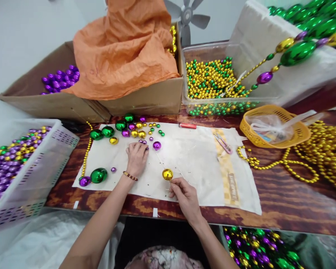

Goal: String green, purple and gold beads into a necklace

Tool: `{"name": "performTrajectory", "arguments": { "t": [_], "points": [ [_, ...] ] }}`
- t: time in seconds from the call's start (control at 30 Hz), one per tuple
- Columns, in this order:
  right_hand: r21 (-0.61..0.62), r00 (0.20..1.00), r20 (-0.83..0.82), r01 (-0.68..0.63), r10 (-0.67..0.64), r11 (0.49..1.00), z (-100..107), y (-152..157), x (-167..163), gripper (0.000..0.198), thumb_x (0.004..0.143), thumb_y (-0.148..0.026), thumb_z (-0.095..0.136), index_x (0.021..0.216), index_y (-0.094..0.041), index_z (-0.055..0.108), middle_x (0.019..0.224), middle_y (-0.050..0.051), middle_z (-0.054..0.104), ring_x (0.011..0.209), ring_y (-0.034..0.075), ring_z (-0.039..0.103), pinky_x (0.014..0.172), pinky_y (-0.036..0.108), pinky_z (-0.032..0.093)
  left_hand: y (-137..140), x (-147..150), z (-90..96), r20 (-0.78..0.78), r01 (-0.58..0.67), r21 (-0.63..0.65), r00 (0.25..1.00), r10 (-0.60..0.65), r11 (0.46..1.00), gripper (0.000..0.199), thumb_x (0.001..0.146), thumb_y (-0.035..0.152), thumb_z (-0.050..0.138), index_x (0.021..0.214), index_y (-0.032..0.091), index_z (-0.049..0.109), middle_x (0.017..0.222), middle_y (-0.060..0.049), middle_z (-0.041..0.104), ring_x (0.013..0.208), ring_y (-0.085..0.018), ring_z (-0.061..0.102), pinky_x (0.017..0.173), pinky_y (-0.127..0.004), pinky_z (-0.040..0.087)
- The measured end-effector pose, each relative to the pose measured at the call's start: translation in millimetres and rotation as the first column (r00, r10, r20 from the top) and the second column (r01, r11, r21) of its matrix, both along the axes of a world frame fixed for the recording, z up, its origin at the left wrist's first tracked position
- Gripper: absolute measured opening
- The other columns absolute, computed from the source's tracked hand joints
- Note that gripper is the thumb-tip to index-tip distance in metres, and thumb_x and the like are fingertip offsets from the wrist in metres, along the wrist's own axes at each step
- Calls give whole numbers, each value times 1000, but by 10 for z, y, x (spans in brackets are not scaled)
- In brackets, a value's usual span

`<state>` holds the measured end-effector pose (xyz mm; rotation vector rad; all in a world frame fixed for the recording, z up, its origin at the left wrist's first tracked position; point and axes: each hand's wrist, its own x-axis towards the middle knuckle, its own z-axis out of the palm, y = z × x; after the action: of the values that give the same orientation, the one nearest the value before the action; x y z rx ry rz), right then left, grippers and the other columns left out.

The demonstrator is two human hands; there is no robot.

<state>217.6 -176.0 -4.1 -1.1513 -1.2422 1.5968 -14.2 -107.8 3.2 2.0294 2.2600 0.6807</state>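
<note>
The right hand (184,192) pinches the string (160,161) just below the gold bead (167,173), at its eleven o'clock, apparently steadying it. The left hand (137,158) reaches small purple beads (144,142) at one o'clock; its grip cannot be determined.

Against the pale wall (30,33), a grey fan (186,15) shows behind the cardboard box (145,98), over which an orange cloth (123,56) is draped. To its right sits a clear plastic tub (197,100); a white perforated crate (44,175) stands at far left. A yellow basket (282,141) on the wooden table (291,201) holds a plastic bag (261,125). Pink-handled scissors (226,148) and a red stick (187,126), perhaps a marker, lie apart.
</note>
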Motion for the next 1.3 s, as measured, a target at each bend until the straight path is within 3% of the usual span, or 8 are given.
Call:
{"name": "performTrajectory", "arguments": {
  "t": [0.47,0.7,0.8,0.9,1.03,1.1,1.2,1.3],
  "points": [
    [41,1000,-5,-1,1,999,-20,9,3,16,94,-32,57,87,-19,64,67,-2,64,54,12,65,53,21,50,-16,-100,-77,-37,-30,50,999,32,998,35,94,33,58,125,18,64,120,-14,66,111,-31,52,91,-45,40],
    [49,1000,16,-7,6,999,-47,-2,4,16,94,-30,56,88,-19,65,68,-1,66,54,12,66,54,21,51,-89,-184,-112,28,-108,-22,994,109,994,25,93,24,55,114,17,66,114,-15,66,106,-32,55,90,-46,41],
    [42,1000,18,-11,10,999,-46,-7,7,16,94,-31,56,88,-19,66,67,-1,66,54,12,66,54,21,51,-63,-159,-57,201,-132,-11,971,132,991,20,88,24,59,105,18,69,109,-13,68,107,-31,57,94,-47,41],
    [42,1000,0,-19,19,999,-38,-17,9,17,94,-31,57,88,-19,66,67,-1,66,54,12,66,54,22,52,-94,-102,75,649,-140,-12,753,114,990,19,84,30,66,98,19,70,101,-8,70,97,-24,62,92,-41,46],
    [61,999,-16,-36,37,997,-15,-47,18,16,94,-31,58,89,-19,67,66,-1,66,52,12,64,54,22,52,-228,36,326,991,-8,-117,68,117,993,30,77,37,78,99,17,74,91,-5,73,85,-18,69,87,-35,53],
    [70,998,-22,-50,51,996,4,-65,30,16,95,-31,58,90,-19,67,66,-1,66,52,12,64,53,21,51,-284,114,432,980,70,-137,-137,146,988,31,76,33,81,101,16,75,90,-5,73,85,-18,71,89,-35,55],
    [71,997,-17,-75,77,995,32,-92,54,17,95,-31,57,90,-19,68,66,-1,65,51,11,64,52,21,50,-313,202,516,949,91,-137,-275,157,986,29,76,27,83,102,15,76,90,-4,74,85,-18,73,90,-35,57],
    [64,997,12,-75,75,995,46,-112,74,17,95,-31,57,90,-19,68,64,-2,64,50,11,63,51,21,48,-307,244,526,934,85,-137,-320,158,987,28,77,24,83,103,14,76,89,-3,73,82,-16,74,88,-33,59]
  ]
}}
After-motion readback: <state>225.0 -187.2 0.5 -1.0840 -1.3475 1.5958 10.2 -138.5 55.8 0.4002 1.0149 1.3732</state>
